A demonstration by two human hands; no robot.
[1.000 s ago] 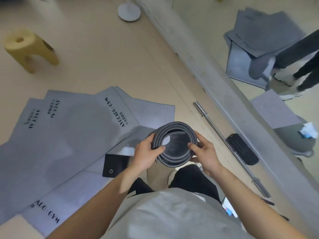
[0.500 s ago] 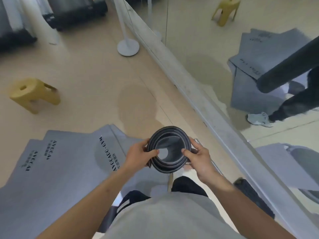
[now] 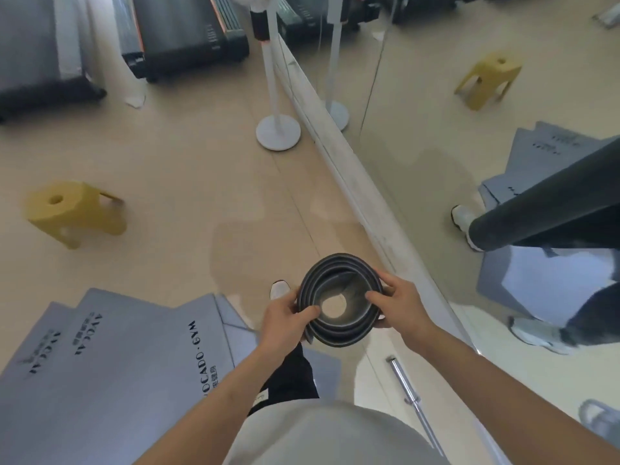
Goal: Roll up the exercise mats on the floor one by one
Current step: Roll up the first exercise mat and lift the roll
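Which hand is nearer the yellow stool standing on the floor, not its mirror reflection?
Left. The left hand grips the rolled mat by the rim on the yellow stool's side; the right hand grips the opposite rim, farther off, beside the mirror.

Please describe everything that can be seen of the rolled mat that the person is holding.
The rolled mat is a dark grey, rubbery-looking coil seen end-on, its several loose layers spiralling around a hollow middle. It is fully rolled and held in the air before the person's body, open end toward the camera. The left hand grips its left rim and the right hand its right rim, thumbs over the rim.
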